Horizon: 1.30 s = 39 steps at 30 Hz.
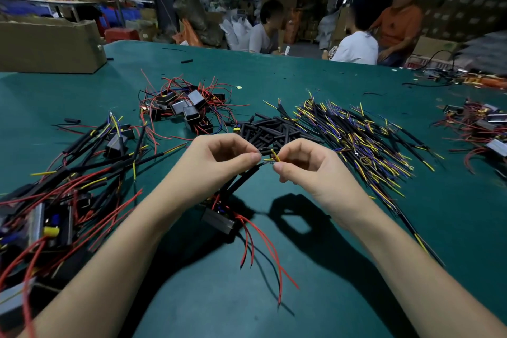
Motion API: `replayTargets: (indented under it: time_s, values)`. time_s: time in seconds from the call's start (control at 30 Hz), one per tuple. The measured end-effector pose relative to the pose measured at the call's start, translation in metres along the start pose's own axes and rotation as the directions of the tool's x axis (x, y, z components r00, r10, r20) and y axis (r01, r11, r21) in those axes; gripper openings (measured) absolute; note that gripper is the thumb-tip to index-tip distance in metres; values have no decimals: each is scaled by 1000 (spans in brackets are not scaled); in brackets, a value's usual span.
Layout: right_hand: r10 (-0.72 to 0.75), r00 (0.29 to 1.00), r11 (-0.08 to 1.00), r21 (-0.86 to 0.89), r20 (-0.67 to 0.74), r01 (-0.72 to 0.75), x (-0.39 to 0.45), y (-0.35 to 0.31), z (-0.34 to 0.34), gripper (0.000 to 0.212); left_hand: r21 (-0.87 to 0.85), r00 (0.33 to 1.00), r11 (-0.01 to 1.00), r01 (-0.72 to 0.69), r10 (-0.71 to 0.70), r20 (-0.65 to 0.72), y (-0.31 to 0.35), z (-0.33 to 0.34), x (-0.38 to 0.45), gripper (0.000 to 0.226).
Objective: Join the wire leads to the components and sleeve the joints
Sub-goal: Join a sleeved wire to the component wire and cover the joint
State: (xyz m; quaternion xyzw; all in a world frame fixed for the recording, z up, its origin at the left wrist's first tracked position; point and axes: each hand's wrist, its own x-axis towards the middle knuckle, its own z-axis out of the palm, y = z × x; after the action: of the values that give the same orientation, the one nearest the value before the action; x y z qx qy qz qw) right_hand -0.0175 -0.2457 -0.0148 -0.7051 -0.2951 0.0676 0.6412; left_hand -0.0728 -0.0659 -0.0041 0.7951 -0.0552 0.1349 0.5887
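Note:
My left hand (219, 159) pinches the end of a black sleeved wire (244, 180) between thumb and forefinger. That wire runs down to a small dark box-shaped component (218, 219), which hangs just above the table with red leads (263, 252) trailing toward me. My right hand (304, 166) pinches a short yellow wire lead (275, 156) at the fingertips. The two wire ends meet between my hands. A pile of black sleeve tubes (274, 130) lies just beyond my fingers.
On the green table (343, 269), loose components with red leads (186, 107) sit at centre back, sleeved assemblies (68, 186) at left, yellow, blue and black wire leads (362, 140) at right. A cardboard box (49, 44) stands far left. Several people sit beyond the table.

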Motion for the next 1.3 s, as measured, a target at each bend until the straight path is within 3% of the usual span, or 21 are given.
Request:
replayTargets:
  time_s: [0.27, 0.47, 0.6, 0.67, 0.8, 1.03, 1.2, 1.3]
  values:
    - [37, 999, 998, -44, -23, -38, 0, 1, -1, 14, -37, 993, 999, 15, -20, -121, -2, 20, -1, 1]
    - [51, 998, 998, -18, -38, -52, -1, -1, 0, 10, 47, 989, 999, -11, 17, -149, -5, 22, 0, 8]
    - [45, 989, 998, 44, -139, -40, 1, 0, 4, 14, 55, 988, 998, -24, 32, -153, -4, 24, -1, 8]
    - [-24, 981, 999, -29, -193, 19, 1, 0, 7, 20, 66, 988, 997, -40, 49, -146, -2, 25, -2, 9]
    - [-135, 977, 957, -275, -164, 87, -1, 1, 13, 30, 52, 989, 998, -30, 37, -145, -3, 25, -2, 9]
    - [-103, 985, 964, -256, -138, 65, -1, 1, 8, 15, -90, 976, 994, 63, -80, -201, -4, 22, 0, 14]
    - [-107, 987, 954, -293, -122, 67, -1, 1, 7, 16, -104, 982, 991, 86, -102, -159, -6, 21, 0, 16]
    - [-101, 987, 953, -299, -127, 59, -2, 4, 8, 12, -74, 992, 993, 95, -101, -80, -7, 15, 1, 6]
